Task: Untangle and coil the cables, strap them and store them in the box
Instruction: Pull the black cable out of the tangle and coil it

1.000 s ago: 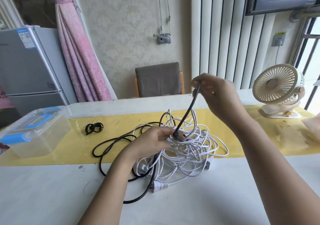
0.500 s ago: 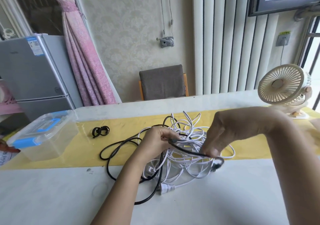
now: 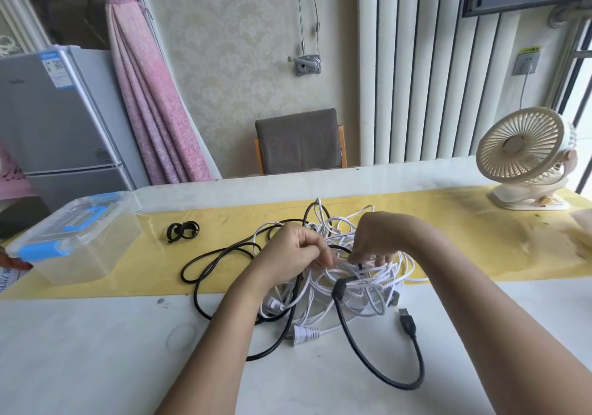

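Observation:
A tangle of white cable (image 3: 362, 286) and black cable (image 3: 221, 254) lies mid-table on the yellow runner's front edge. My left hand (image 3: 294, 251) has its fingers curled and pinches a short arc of black cable at the top of the tangle. My right hand (image 3: 374, 238) reaches down into the pile from the right and pinches the same black strand among the white loops. The black cable's free end loops toward me (image 3: 384, 373) and ends in a USB plug (image 3: 407, 321). A white two-pin plug (image 3: 302, 334) lies in front. Two black straps (image 3: 182, 231) lie left of the tangle. The clear box (image 3: 80, 254) with blue latches is shut.
A cream desk fan (image 3: 522, 158) stands at the right end of the runner. A grey-backed chair (image 3: 298, 141) is tucked behind the table. A fridge (image 3: 54, 117) and a pink curtain (image 3: 150, 101) are off to the left. The white tabletop (image 3: 96, 350) stretches in front.
My right hand dropped from holding the black cable end high, let the USB end fall onto the table, and moved in beside my left hand at the tangle.

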The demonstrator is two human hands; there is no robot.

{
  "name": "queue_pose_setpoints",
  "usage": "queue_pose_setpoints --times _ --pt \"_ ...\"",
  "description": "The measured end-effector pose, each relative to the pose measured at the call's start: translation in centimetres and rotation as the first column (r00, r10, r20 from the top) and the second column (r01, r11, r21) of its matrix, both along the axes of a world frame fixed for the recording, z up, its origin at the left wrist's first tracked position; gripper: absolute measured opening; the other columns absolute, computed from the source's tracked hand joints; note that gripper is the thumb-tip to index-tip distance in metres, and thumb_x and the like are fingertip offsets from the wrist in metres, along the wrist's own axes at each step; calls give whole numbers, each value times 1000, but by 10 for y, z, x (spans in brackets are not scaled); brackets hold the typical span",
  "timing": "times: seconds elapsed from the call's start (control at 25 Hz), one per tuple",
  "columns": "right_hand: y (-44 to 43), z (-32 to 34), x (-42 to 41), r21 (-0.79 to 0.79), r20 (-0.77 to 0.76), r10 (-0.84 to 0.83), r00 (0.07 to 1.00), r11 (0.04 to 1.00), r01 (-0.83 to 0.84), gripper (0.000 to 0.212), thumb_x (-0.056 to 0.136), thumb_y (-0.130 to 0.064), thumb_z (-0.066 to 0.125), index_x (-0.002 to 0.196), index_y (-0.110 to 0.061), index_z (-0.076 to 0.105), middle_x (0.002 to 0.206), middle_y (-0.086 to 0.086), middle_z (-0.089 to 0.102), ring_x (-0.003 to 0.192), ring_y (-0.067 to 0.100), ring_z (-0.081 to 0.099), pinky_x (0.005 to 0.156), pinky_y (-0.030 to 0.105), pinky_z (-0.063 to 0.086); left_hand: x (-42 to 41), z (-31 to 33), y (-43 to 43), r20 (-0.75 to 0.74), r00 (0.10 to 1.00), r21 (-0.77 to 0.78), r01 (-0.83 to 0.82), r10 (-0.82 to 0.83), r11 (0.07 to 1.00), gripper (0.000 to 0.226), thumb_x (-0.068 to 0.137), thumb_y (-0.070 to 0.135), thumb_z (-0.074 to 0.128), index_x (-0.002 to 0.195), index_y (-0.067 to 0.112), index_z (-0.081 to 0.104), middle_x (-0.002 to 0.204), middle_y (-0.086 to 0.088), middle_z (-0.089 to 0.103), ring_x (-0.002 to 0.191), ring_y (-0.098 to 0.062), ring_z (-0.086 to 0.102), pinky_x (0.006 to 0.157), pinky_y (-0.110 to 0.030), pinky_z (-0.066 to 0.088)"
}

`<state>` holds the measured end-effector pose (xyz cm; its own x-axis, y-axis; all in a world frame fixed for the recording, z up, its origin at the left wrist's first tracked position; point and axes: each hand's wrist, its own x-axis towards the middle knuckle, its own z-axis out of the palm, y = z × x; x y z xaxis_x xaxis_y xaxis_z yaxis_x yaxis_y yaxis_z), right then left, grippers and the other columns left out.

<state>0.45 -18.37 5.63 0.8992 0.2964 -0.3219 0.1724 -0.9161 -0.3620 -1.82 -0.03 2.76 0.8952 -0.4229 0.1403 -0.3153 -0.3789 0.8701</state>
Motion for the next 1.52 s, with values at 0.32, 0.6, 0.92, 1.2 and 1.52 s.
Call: queue_pose_setpoints --times 0.32,0.6,0.92,1.2,1.52 --pt "0 21 -12 183 381 -47 923 983 -26 9 84 -23 65 84 -15 69 74 0 61 72 17 55 62 28 42 8 -12 -7 174 970 42 -179 169 983 11 85 38 61 96 37 63 92 4 69 62 -19 53 63 -31 42" --pt "15 31 -23 129 756 -23 655 985 -115 13 88 -32 58 86 -19 59 83 -6 61 80 20 57 65 32 41 -1 12 0 339 881 -314 -226 331 922 20 94 16 55 81 18 70 54 15 55 57 2 48 60 -11 38" --pt "-3 42 -30 225 604 -50 796 968 -109 45 65 -64 68 72 -20 67 82 -4 62 81 13 54 73 33 47 7 13 6 63 918 -668 -253 393 700 36 95 16 49 72 27 73 66 10 61 66 -1 54 74 -20 43" --pt "40 19 -37 80 384 -1 923 996 -32 41 74 -37 71 58 -9 45 59 5 42 60 21 40 45 28 27 2 15 -5 -123 985 -758 -170 118 630 25 98 20 39 82 8 54 91 -11 68 67 -21 68 61 -24 54" --pt "23 31 -27 549 251 -109 962 835 -48 17 79 3 57 70 -5 68 68 11 58 61 17 41 50 24 30 6 14 7 -230 971 -826 -231 67 514 25 100 28 36 98 16 58 102 -12 71 65 -15 67 54 -21 52"
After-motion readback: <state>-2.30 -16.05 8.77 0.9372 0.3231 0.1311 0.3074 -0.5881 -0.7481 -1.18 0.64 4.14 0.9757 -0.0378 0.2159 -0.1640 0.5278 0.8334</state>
